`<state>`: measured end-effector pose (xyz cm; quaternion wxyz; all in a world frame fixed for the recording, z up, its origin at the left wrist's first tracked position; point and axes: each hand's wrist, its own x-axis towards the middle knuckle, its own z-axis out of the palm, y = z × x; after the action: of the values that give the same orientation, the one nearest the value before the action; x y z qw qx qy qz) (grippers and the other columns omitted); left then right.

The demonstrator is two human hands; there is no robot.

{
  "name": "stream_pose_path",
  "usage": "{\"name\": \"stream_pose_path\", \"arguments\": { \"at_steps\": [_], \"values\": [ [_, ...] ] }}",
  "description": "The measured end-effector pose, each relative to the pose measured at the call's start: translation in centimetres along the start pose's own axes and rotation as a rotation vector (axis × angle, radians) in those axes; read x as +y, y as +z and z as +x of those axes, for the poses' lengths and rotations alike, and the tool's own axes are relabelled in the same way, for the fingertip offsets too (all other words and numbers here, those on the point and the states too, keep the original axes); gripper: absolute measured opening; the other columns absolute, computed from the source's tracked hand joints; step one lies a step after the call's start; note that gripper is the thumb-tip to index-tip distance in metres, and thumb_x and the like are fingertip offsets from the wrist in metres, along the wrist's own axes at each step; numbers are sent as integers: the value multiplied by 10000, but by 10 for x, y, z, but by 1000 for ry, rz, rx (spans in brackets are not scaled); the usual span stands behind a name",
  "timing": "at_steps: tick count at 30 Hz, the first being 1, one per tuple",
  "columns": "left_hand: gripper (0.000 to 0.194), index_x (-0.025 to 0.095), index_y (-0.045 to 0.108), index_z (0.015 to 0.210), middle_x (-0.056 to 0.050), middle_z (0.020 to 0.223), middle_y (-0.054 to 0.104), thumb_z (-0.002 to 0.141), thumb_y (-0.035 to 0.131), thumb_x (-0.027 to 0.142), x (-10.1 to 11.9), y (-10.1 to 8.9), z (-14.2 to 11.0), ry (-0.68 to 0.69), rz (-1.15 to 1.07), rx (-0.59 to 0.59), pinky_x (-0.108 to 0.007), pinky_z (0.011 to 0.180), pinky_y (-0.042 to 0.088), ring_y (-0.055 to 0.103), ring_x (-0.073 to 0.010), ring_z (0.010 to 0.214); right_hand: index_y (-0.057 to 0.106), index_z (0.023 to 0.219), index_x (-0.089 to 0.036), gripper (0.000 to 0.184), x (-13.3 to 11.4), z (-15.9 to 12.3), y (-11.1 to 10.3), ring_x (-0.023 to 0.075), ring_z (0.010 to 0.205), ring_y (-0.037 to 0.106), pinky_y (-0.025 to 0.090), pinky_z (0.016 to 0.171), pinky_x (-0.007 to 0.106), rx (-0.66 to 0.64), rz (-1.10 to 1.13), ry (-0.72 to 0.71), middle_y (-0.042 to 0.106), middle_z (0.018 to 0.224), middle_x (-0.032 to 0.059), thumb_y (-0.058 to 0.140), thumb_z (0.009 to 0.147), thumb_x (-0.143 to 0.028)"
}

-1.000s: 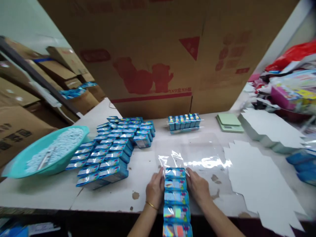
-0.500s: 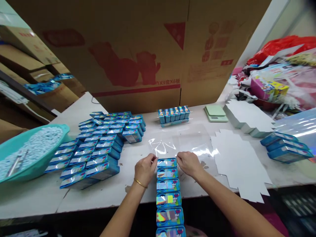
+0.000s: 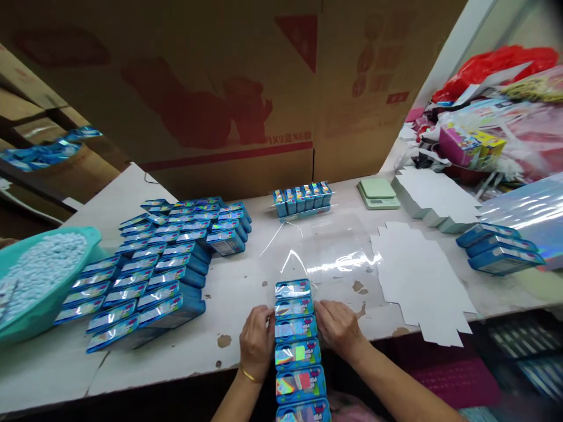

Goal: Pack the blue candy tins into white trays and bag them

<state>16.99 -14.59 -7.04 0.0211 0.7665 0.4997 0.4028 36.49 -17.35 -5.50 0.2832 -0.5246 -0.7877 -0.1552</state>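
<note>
A row of several small blue boxes (image 3: 298, 329) with shiny, colourful tops runs from the table's front toward my body, the nearest ones past the edge. My left hand (image 3: 257, 340) is closed at the row's left side, and my right hand (image 3: 339, 329) is closed at its right side, beside the second and third boxes. Both seem to pinch the edges of a clear plastic film (image 3: 292, 261), which shows by its glare at the far end of the row; the fingertips are partly hidden. A gold bangle circles my left wrist.
Many blue boxes (image 3: 169, 258) stand grouped at left, beside a teal basin (image 3: 90, 237) of pale blue pieces. A film-wrapped pack (image 3: 302, 200) stands at the back before a big carton (image 3: 246, 105). At right are a green scale (image 3: 377, 193), white card blanks (image 3: 420, 275) and three boxes (image 3: 501, 252).
Both hands have slid from the row's far end toward my body, along its two sides. The glare on the film has changed shape. My view has shifted slightly.
</note>
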Motion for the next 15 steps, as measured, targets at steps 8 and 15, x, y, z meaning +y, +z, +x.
{"name": "stream_pose_path", "arguments": {
  "at_steps": [8, 15],
  "values": [
    [208, 189, 453, 708, 6, 577, 557, 824, 329, 312, -6, 12, 7, -413, 78, -399, -217, 510, 376, 561, -129, 546, 501, 602, -177, 229, 2, -8, 32, 111, 558, 467, 246, 534, 244, -253, 31, 365, 536, 572, -2, 402, 808, -177],
    [243, 177, 534, 702, -36, 697, 619, 821, 328, 224, -9, 1, -8, -162, 314, -620, -224, 509, 367, 594, -150, 626, 498, 589, -164, 200, 7, -20, 22, 128, 593, 425, 248, 591, 272, -288, 101, 165, 524, 596, 21, 411, 768, -139]
  ]
}}
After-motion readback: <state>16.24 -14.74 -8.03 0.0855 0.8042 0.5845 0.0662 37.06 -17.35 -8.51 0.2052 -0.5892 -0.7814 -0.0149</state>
